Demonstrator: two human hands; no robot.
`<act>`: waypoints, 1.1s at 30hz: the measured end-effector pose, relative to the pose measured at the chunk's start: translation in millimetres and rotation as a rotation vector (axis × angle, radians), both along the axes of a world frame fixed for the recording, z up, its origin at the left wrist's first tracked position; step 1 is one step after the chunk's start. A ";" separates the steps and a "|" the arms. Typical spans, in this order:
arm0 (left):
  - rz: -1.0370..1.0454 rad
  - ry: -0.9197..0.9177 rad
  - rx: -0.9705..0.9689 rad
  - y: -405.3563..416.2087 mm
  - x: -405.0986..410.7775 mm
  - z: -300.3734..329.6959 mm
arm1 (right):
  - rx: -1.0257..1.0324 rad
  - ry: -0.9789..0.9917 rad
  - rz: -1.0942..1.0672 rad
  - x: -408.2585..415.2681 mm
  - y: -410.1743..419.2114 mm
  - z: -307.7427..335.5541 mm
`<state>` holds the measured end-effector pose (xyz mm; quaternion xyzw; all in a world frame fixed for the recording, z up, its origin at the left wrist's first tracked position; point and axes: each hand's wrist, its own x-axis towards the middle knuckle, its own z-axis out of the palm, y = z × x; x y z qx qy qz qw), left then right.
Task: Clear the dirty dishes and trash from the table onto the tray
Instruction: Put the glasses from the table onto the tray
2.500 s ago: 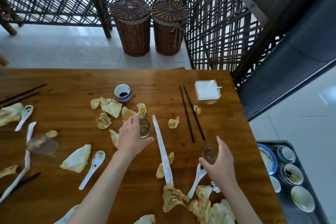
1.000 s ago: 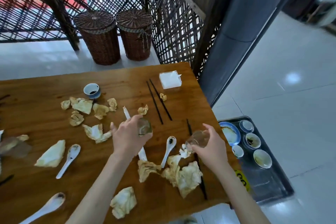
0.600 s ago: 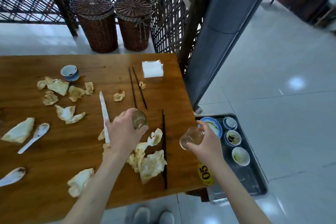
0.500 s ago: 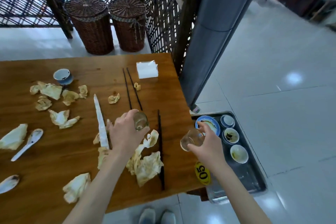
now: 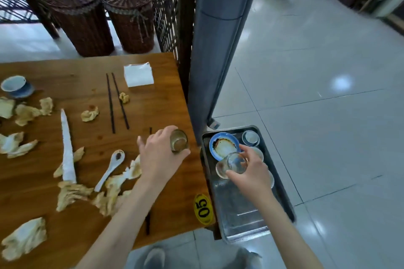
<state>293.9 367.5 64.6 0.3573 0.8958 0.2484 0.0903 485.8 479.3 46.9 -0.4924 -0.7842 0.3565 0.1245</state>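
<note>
Fingers of the right hand [image 5: 251,170] curl round one clear glass [image 5: 230,165], tipped on its side and held over the metal tray [image 5: 238,214], which sits on the floor just beside the table's end. Fingers and thumb of the left hand [image 5: 159,157] grip a second glass [image 5: 178,143] with brownish dregs, held above the wooden table [image 5: 65,81] near its right edge.

On the tray lie one blue-rimmed plate [image 5: 223,144] smeared with sauce and one small cup [image 5: 250,137] at the far corner; at least two more small dishes are partly hidden behind the right hand, so their count is uncertain.

On the table: one white spoon [image 5: 111,167], one pair of dark chopsticks [image 5: 115,102] lying side by side, a further single chopstick [image 5: 148,223] partly under the left forearm, one long white paper sleeve [image 5: 67,148], one blue cup [image 5: 15,87], one stack of white napkins [image 5: 137,74], and roughly a dozen crumpled stained tissues [image 5: 89,114]. A yellow oval sticker [image 5: 203,208] reads 05. Two wicker baskets [image 5: 80,17] stand beyond the table.
</note>
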 end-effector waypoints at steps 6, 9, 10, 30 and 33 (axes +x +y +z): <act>0.094 -0.023 0.024 50.9 70.3 -17.1 | 0.017 -0.086 0.107 56.2 67.0 -16.5; 0.133 -0.076 0.097 74.4 106.2 -29.5 | 0.012 -0.119 0.185 80.6 97.9 -35.8; 0.149 -0.087 0.116 82.8 116.8 -33.8 | 0.008 -0.134 0.214 86.8 108.1 -44.8; 0.295 -0.219 -0.087 138.2 191.4 -211.7 | 0.164 -0.400 0.573 71.9 194.3 -273.0; 0.302 -0.210 -0.101 136.4 187.3 -225.4 | 0.277 -0.466 0.627 62.3 201.3 -288.6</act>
